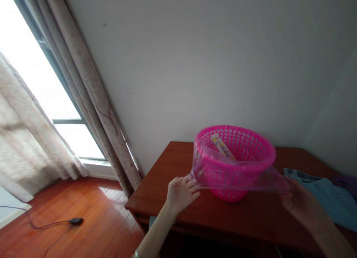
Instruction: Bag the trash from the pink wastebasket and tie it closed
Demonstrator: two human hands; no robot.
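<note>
A bright pink perforated plastic basket [232, 193] stands upright on the brown wooden table. A thin, clear pinkish plastic bag [205, 167] covers the near side of its rim and is stretched tight across the front. My left hand [181, 194], palm showing, has its fingers hooked at the bag's left edge and pulls it outward. On the other side, my right hand [298, 200] grips the right end of the bag. A white and yellow packet [222, 147] leans inside the basket; its lower part is hidden behind the plastic.
Light blue cloth [331, 198] lies on the table's right side, with a dark purple item [347, 183] behind it. A pale wall backs the table [170, 161]. At the left are patterned curtains [92, 87], a window, and a black adapter [76, 221] with its cable on the floor.
</note>
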